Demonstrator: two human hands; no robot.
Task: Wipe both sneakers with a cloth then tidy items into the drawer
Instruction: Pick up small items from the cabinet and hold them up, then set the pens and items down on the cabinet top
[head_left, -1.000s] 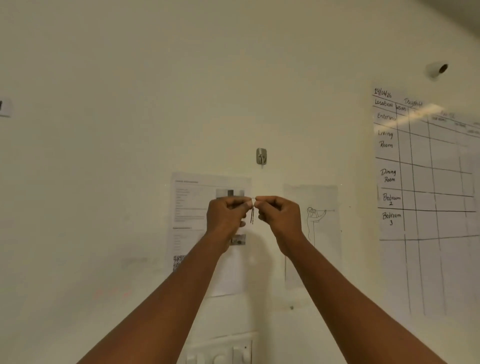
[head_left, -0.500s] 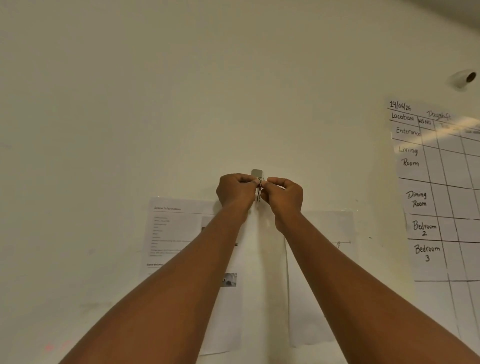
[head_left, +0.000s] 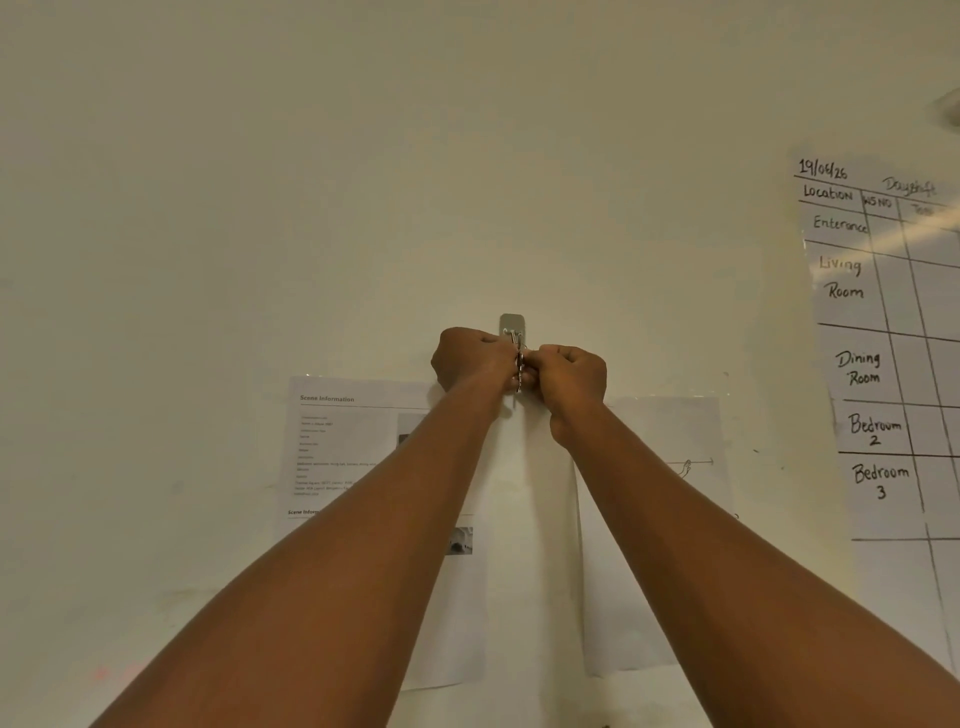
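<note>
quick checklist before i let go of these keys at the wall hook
1. Left hand pinches the keys: ok.
2. Right hand pinches them from the other side: ok.
3. Keys raised to the hook, directly in front of it: ok.
4. Ring actually looped over the hook's prong: cannot tell, the fingers crowd it.
5. Hook plate sits flat on the wall: ok, as far as the head view shows.
6. Room for the keys to hang between the two printed sheets below: ok, bare wall shows there.
</note>
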